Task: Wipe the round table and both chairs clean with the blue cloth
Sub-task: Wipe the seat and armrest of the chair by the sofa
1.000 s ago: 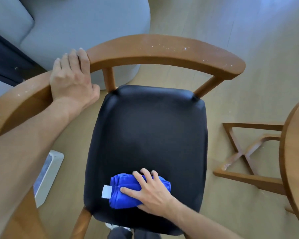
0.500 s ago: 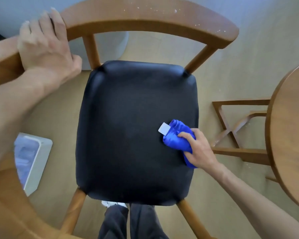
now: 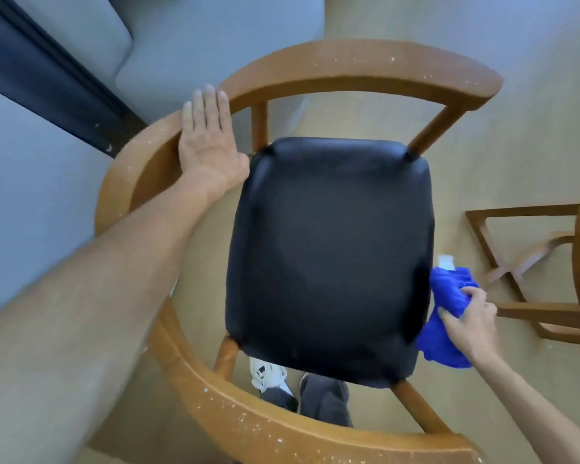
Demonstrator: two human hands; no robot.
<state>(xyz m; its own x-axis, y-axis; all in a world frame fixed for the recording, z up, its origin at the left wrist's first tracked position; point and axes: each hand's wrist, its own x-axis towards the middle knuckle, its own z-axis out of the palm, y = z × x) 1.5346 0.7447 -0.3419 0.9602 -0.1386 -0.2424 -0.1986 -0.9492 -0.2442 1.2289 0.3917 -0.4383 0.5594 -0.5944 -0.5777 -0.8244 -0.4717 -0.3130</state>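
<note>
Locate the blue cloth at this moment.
In the head view the blue cloth is low on the right, gripped by the right hand against the right edge of the black chair seat.

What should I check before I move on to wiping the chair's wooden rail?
1. Right hand grips the blue cloth: ok.
2. Cloth bunched rather than flat for wiping: not ok.
3. Left hand rests flat on the wooden rail, steadying the chair: ok.
4. Rail free of white specks: not ok, specks show on the back and near arm.
5. Black seat wiped clean: cannot tell, too dark.
6. Cloth in contact with the chair: cannot tell, it sits at the seat's right edge.
</note>
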